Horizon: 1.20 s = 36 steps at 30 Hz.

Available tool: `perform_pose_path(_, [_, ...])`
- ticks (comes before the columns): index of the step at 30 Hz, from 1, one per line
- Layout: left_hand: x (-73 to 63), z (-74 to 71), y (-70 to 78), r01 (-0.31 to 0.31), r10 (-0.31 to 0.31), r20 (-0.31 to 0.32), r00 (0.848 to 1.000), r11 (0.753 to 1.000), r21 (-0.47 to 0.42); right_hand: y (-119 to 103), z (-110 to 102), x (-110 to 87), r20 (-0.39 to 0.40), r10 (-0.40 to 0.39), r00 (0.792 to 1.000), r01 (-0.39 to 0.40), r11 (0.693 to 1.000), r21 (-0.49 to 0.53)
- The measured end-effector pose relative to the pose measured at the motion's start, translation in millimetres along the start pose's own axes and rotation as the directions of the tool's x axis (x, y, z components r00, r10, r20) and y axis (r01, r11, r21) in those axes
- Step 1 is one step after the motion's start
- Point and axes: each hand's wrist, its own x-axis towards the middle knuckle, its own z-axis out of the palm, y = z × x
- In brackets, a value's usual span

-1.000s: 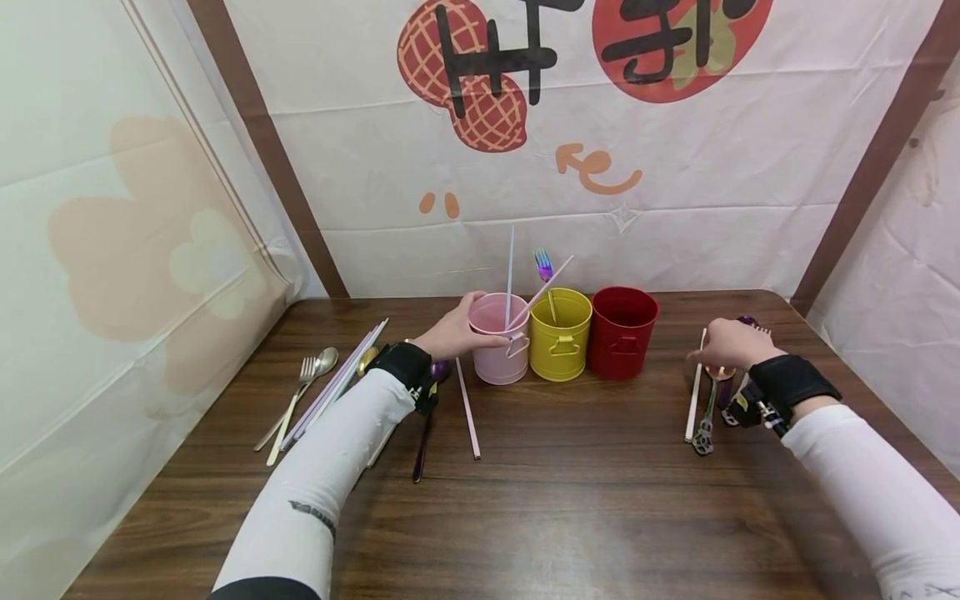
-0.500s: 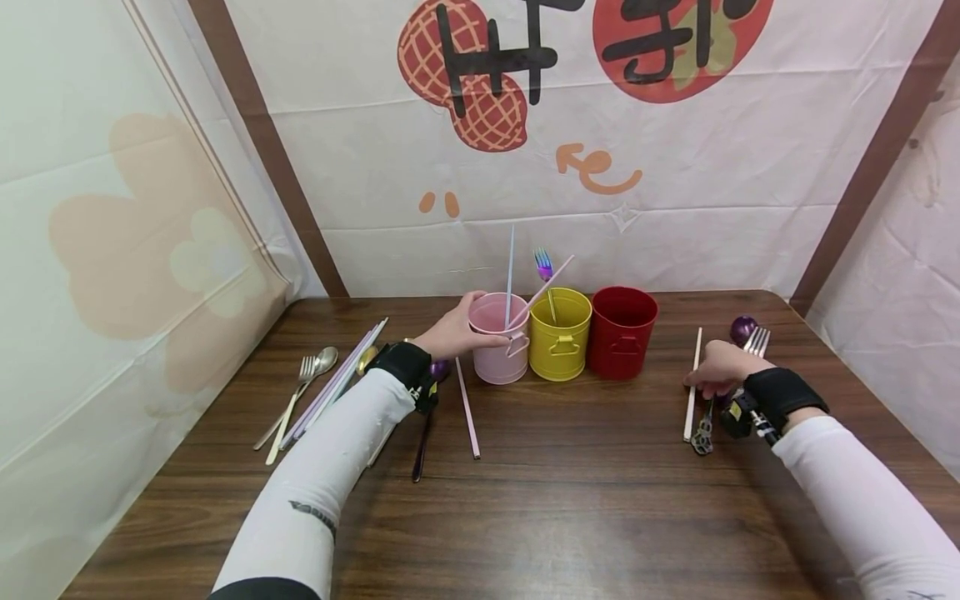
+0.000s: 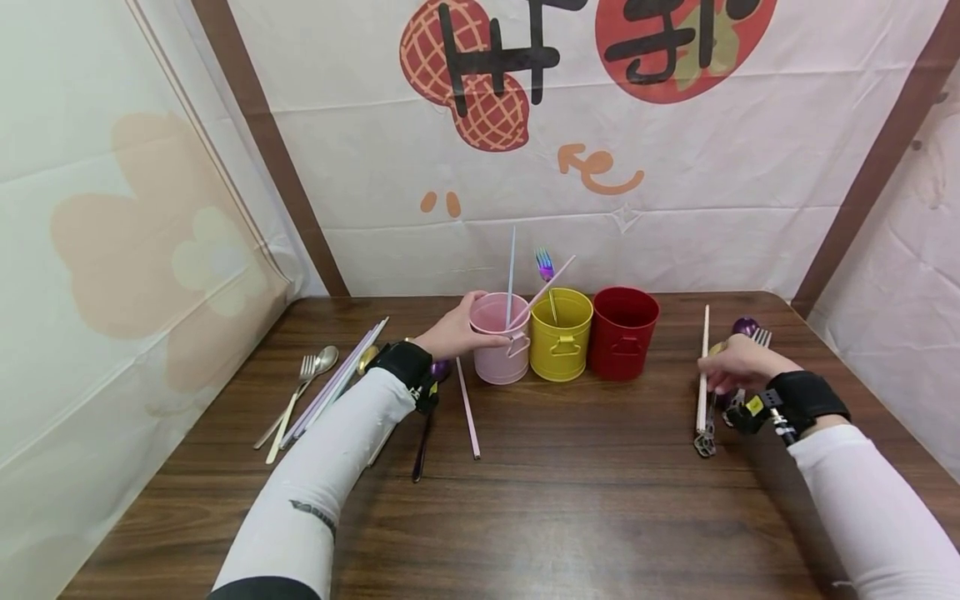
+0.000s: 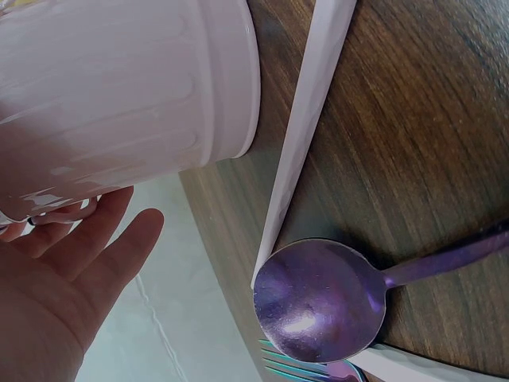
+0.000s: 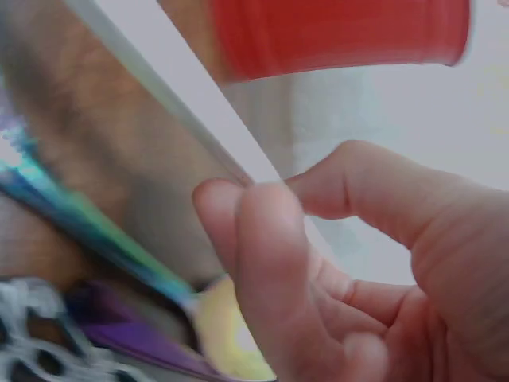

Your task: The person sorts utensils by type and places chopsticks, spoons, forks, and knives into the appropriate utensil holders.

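My left hand (image 3: 456, 327) holds the pink bucket (image 3: 501, 362) by its rim; in the left wrist view its fingers (image 4: 119, 255) curl against the bucket's side. A blue and a pink chopstick (image 3: 551, 282) stand in that bucket. At the right, my right hand (image 3: 738, 364) pinches a white chopstick (image 3: 702, 408) between thumb and fingertips, seen closely in the right wrist view. Under and beside that hand lie a fork (image 3: 761, 337), a purple spoon (image 3: 745, 326) and a piece with an ornate openwork handle (image 3: 705, 444), partly hidden by the hand.
A yellow bucket (image 3: 558, 367) with a rainbow fork (image 3: 544, 265) and a red bucket (image 3: 621, 354) stand beside the pink one. Left of them lie several chopsticks (image 3: 337, 383), a fork (image 3: 307, 368), a spoon (image 3: 326, 358), a purple spoon (image 4: 322, 298) and a pink chopstick (image 3: 468, 412).
My right hand came down beside the white chopstick, took hold of it, and has shifted it slightly right and away from me. The left hand stays on the pink bucket.
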Motion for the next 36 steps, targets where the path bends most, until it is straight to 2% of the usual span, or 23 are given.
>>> perform_pose_path(3, [-0.1, -0.2, 0.3, -0.009, 0.009, -0.002, 1.0, 1.0, -0.002, -9.6, -11.4, -5.5, -0.027, -0.025, 0.999, 0.025, 0.999, -0.025])
perform_pose_path(7, [0.4, 0.6, -0.4, -0.01, 0.01, -0.002, 1.0, 1.0, -0.007, -26.4, -27.4, -12.8, -0.104, -0.096, 0.99, 0.086, 0.991, -0.1])
perform_pose_path(10, [1.3, 1.7, -1.3, -0.007, 0.007, 0.0, 1.0, 1.0, 0.0, -42.6, -38.7, -19.3, -0.165, -0.132, 0.977, 0.107, 0.982, -0.153])
perform_pose_path(13, [1.9, 2.0, -1.6, -0.005, 0.005, -0.001, 1.0, 1.0, 0.007, -62.3, -49.6, -26.9, -0.232, -0.186, 0.955, 0.131, 0.963, -0.235])
perform_pose_path(14, [1.9, 1.8, -1.5, -0.006, 0.006, 0.0, 1.0, 1.0, 0.005, -69.7, -52.1, -29.7, -0.26, -0.212, 0.942, 0.142, 0.955, -0.261])
perform_pose_path(16, [1.8, 1.1, -1.5, -0.003, 0.003, -0.004, 1.0, 1.0, 0.002, -84.8, -54.0, -34.2, -0.326, -0.276, 0.904, 0.178, 0.938, -0.299])
perform_pose_path(18, [1.9, 0.6, -2.1, 0.002, -0.002, -0.008, 1.0, 1.0, 0.007, -100.1, -51.8, -39.1, -0.392, -0.344, 0.853, 0.217, 0.918, -0.332])
perform_pose_path(22, [1.8, 1.0, -2.6, 0.003, -0.003, -0.007, 1.0, 1.0, -0.001, -128.2, -37.6, -45.9, -0.485, -0.473, 0.736, 0.315, 0.873, -0.373])
perform_pose_path(25, [0.6, 1.8, -1.8, 0.008, -0.008, -0.004, 1.0, 1.0, -0.003, -146.9, -22.3, -47.0, -0.491, -0.546, 0.679, 0.398, 0.835, -0.38])
perform_pose_path(27, [0.0, 2.2, -1.2, 0.008, -0.008, -0.001, 1.0, 1.0, -0.003, -158.2, -10.4, -47.3, -0.475, -0.58, 0.661, 0.449, 0.814, -0.368])
perform_pose_path(30, [-0.7, 1.9, 0.5, 0.008, -0.008, -0.005, 1.0, 1.0, -0.001, -172.7, 7.6, -46.4, -0.438, -0.62, 0.651, 0.522, 0.784, -0.335])
perform_pose_path(36, [0.1, 0.2, 1.6, 0.003, -0.003, -0.012, 1.0, 1.0, -0.006, -190.2, 39.8, -32.3, -0.345, -0.679, 0.648, 0.623, 0.733, -0.273])
